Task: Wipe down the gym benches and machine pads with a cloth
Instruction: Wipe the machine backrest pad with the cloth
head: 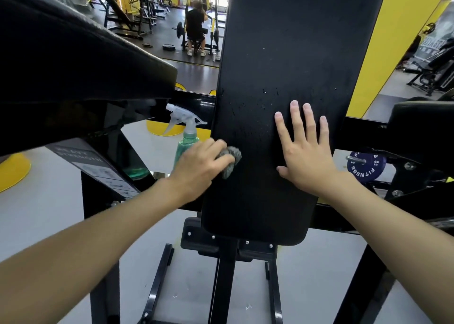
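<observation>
Left pad [61, 61]: large black upholstered pad, tilted, filling the upper-left corner; its near edge overhangs the black frame below
Label plate [98, 169]: grey plate on the frame under the left pad, with "HEAVY STRENGTH" printed on it and small diagrams lower down, too small to read
Floor [36, 213]: light grey, with yellow markings at the far left and behind the spray bottle
Spray bottle [188, 132]: translucent green body with a white trigger head, upright, just left of the centre pad and partly hidden behind the left hand
Left hand [199, 166]: grip curled around the cloth, fingers bent over its top, pressing it onto the left edge of the centre pad
Cloth [232, 160]: small grey cloth, bunched, showing past the fingertips and below the hand; lies on the pad surface near its left edge, low on the pad
Centre pad [282, 53]: long black pad running from the top of the view down to a rounded lower end; droplets scattered on the surface above both hands
Pad bracket [221, 242]: black metal mount with visible bolts, directly under the pad's lower end, on black legs standing on the floor
Right hand [307, 151]: grip fully open, holding nothing; palm flat on the centre pad with fingers spread, just right of the cloth
Weight plate [366, 166]: dark blue, lettered "FITNESS", on a peg to the right of the pad
Background person [195, 26]: seated at a far machine, back to the camera
</observation>
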